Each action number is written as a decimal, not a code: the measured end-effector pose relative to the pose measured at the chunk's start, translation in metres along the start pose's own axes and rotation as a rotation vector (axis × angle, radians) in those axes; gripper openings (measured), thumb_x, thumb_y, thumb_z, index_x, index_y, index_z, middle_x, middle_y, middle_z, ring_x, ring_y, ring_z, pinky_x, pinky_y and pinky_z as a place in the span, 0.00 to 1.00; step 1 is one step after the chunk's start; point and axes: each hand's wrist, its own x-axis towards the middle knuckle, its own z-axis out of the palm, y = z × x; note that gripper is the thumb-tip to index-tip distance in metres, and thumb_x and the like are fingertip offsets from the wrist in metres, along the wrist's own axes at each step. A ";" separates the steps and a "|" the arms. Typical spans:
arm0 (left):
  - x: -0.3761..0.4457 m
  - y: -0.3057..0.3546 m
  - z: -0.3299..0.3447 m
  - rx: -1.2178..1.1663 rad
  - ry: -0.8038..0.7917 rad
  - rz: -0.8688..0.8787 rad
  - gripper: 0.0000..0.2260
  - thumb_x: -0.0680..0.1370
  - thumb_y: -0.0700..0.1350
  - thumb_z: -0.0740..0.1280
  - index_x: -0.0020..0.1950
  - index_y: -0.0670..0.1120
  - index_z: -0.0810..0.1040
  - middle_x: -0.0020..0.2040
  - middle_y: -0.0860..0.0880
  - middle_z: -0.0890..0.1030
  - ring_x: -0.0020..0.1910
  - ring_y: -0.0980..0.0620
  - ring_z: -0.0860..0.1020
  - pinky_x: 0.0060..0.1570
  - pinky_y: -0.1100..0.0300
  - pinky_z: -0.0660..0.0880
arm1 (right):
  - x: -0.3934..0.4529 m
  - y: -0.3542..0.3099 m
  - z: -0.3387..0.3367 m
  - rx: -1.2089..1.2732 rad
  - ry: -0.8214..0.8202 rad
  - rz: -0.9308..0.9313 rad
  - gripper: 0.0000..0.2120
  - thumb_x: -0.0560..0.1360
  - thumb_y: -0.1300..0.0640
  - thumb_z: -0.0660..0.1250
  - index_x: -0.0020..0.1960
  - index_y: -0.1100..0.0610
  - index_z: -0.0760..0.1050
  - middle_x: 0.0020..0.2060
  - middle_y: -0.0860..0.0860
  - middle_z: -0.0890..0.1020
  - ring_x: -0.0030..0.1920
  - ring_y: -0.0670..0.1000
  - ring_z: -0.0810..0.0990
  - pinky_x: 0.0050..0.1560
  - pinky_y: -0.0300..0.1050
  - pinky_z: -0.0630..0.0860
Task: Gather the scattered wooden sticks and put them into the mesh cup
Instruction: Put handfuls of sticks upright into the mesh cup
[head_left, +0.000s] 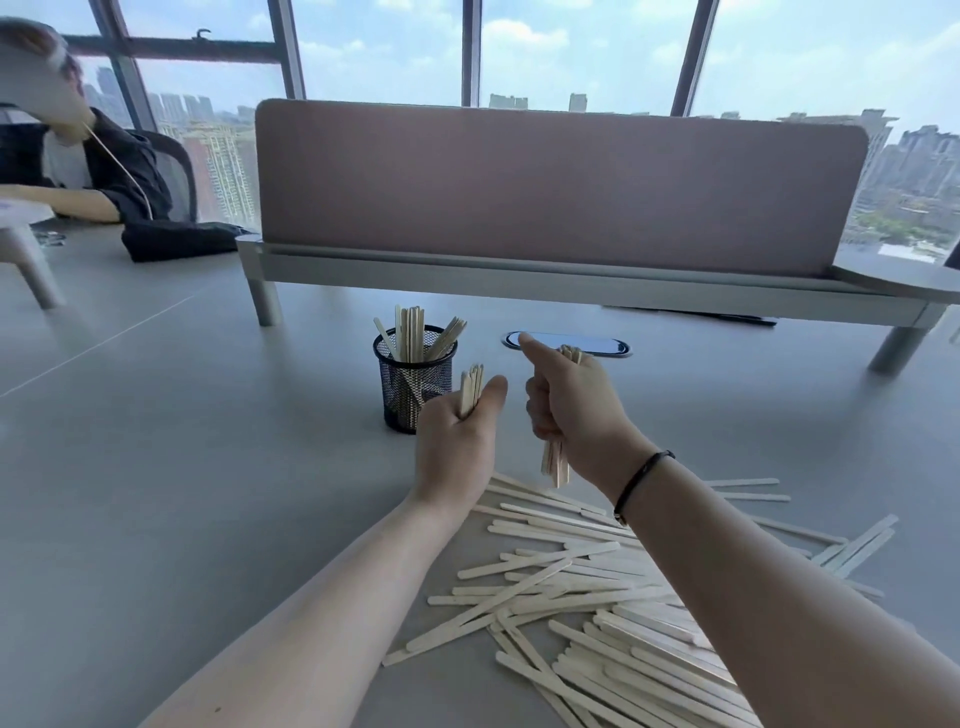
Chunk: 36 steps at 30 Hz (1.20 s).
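A black mesh cup (402, 387) stands upright on the grey table with several wooden sticks poking out of its top. My left hand (457, 441) is raised just right of the cup, shut on a small bundle of sticks (470, 387) held upright. My right hand (571, 405) hovers further right, fisted around another bundle whose ends (555, 462) hang below the fist. A large scattered pile of wooden sticks (597, 597) lies on the table below and to the right of both hands.
A pink desk divider (561, 182) on a raised grey shelf spans the back. An oval cable port (608, 345) sits behind my right hand. A seated person (78, 156) and a dark cloth (176, 241) are at the far left.
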 end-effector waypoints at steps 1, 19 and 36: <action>0.001 0.001 0.001 -0.024 0.011 -0.010 0.26 0.79 0.48 0.68 0.30 0.39 0.57 0.28 0.44 0.58 0.30 0.45 0.56 0.31 0.46 0.54 | 0.002 -0.006 0.004 0.031 -0.012 0.004 0.28 0.80 0.51 0.65 0.25 0.49 0.56 0.20 0.47 0.58 0.22 0.49 0.54 0.25 0.38 0.55; 0.134 0.078 -0.054 -0.264 0.349 -0.081 0.25 0.81 0.56 0.62 0.27 0.46 0.63 0.22 0.49 0.66 0.22 0.48 0.66 0.27 0.58 0.64 | 0.088 -0.042 0.120 -0.104 0.050 -0.209 0.21 0.79 0.45 0.65 0.36 0.59 0.68 0.26 0.55 0.69 0.25 0.51 0.67 0.26 0.39 0.66; 0.137 0.017 -0.060 0.519 0.232 0.267 0.09 0.82 0.46 0.63 0.51 0.44 0.81 0.40 0.54 0.81 0.44 0.51 0.79 0.48 0.57 0.75 | 0.099 -0.004 0.093 -0.635 0.000 -0.504 0.14 0.81 0.54 0.61 0.43 0.58 0.80 0.35 0.50 0.81 0.37 0.52 0.77 0.37 0.45 0.71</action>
